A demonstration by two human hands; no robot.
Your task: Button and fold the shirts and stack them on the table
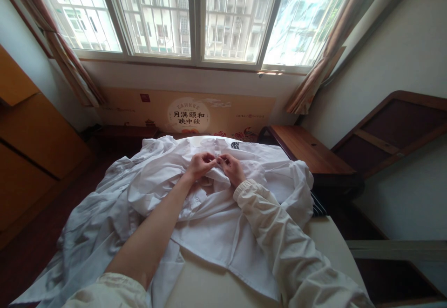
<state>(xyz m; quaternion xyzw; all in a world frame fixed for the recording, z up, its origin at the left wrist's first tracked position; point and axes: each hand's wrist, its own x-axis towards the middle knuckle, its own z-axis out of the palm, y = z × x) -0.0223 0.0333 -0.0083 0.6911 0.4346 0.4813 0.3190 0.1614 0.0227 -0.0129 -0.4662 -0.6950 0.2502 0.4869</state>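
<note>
A white shirt (pixel 216 224) lies spread on a round cream table (pixel 328 243), with more white garments (pixel 94 233) heaped to its left. My left hand (pixel 200 164) and my right hand (pixel 231 167) meet near the shirt's collar, fingertips almost touching. Both pinch the shirt's front edge, fingers curled closed on the cloth. My left sleeve is pushed up to the elbow; my right arm wears a cream sleeve (pixel 279 238).
A wooden side table (pixel 307 150) stands at the right, with a dark headboard-like panel (pixel 394 126) behind it. A printed cardboard panel (pixel 188 112) leans under the window. Wooden cabinets (pixel 31 145) line the left wall. Curtains (pixel 70 66) hang at both window sides.
</note>
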